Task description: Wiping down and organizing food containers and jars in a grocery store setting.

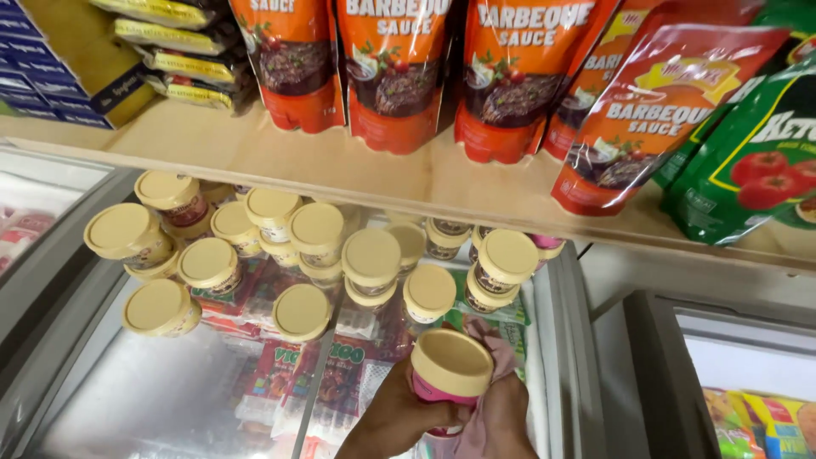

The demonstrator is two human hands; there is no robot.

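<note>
Head view: both hands' grip clamped around pink tub (449,374), left hand (399,416), right hand (506,416) with cloth (501,340).

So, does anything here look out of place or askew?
Yes: the orange sauce pouch at the right of the wooden shelf leans sideways while its neighbours stand upright. The cream-lidded tubs on the glass freezer lid are stacked unevenly, several tilted.

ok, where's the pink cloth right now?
Head view, bottom centre-right: the pink cloth is bunched in the right hand, pressed against the pink tub that the left hand holds, above the freezer lid.
</note>
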